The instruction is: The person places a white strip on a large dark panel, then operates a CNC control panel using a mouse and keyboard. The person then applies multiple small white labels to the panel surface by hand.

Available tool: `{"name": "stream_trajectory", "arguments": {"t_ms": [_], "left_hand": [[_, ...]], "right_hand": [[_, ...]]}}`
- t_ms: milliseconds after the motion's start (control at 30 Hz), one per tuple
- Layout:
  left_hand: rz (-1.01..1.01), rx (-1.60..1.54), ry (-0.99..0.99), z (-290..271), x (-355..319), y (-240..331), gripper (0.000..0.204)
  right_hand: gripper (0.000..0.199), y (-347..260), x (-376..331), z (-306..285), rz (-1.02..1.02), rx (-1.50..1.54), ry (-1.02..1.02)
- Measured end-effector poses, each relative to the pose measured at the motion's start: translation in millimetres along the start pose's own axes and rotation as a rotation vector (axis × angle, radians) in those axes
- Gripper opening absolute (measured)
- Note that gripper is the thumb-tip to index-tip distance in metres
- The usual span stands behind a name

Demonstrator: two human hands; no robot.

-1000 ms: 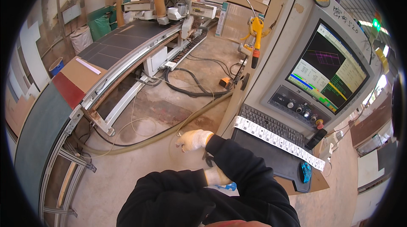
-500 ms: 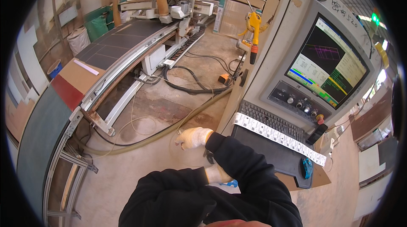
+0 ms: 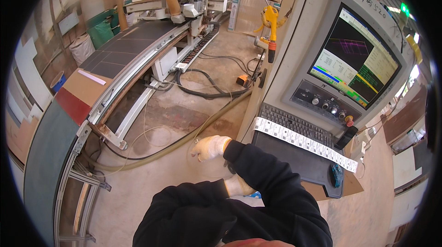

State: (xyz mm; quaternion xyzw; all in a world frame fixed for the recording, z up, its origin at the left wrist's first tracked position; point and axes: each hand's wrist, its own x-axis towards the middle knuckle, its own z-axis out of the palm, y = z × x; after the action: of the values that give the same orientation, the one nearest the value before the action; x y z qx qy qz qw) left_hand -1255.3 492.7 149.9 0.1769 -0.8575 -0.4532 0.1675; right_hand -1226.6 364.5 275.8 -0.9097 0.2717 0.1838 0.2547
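Observation:
My forearms, in black sleeves, are crossed low in the head view. My right hand [image 3: 209,148], in a cream knitted glove, reaches out to the left with its fingers curled in. Nothing shows in them. My left hand [image 3: 236,185], gloved alike, is tucked beneath the right forearm, which hides its fingers. Beside it a small blue-and-white patch [image 3: 255,195] peeks out, too little to name. To the right are a black keyboard [image 3: 294,125], a strip of printed labels [image 3: 304,144] along its front edge, and a blue-and-black mouse [image 3: 336,175] on the dark tray [image 3: 287,160]. Neither hand touches these.
A control cabinet with a lit screen [image 3: 352,58] and knobs rises on the right. A yellow spray-type gun [image 3: 271,23] hangs at its side. Hoses and cables [image 3: 212,94] lie across the floor. A long machine bed with dark panels [image 3: 124,46] runs along the left.
The view has shifted slightly, so the surroundings sit a little differently. My arms stay crossed, and both hands keep nearly the same pose.

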Motion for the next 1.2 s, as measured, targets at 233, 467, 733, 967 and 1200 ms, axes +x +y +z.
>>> {"name": "stream_trajectory", "arguments": {"t_ms": [233, 467, 733, 967, 1200], "left_hand": [[-0.025, 0.003, -0.075, 8.1, 3.1, -16.9, 0.043], [0.073, 0.074, 0.109, 42.8, 16.2, -50.5, 0.042], [0.018, 0.055, 0.058, 47.0, 17.0, -55.2, 0.043], [0.048, 0.134, 0.156, 51.2, 15.2, -59.2, 0.043], [0.069, 0.306, 0.247, 53.4, 16.9, -56.3, 0.042]], "right_hand": [[0.051, -1.6, -1.9, -1.9, 0.0, -0.003, -0.001], [0.05, -3.3, -3.7, -3.8, 0.006, -0.005, -0.008], [0.049, -4.5, -5.2, -5.2, 0.003, -0.013, -0.003], [0.049, -0.5, -3.5, -2.2, -0.018, -0.007, 0.023], [0.047, 3.2, 0.9, 1.8, -0.034, -0.005, 0.037]]}}
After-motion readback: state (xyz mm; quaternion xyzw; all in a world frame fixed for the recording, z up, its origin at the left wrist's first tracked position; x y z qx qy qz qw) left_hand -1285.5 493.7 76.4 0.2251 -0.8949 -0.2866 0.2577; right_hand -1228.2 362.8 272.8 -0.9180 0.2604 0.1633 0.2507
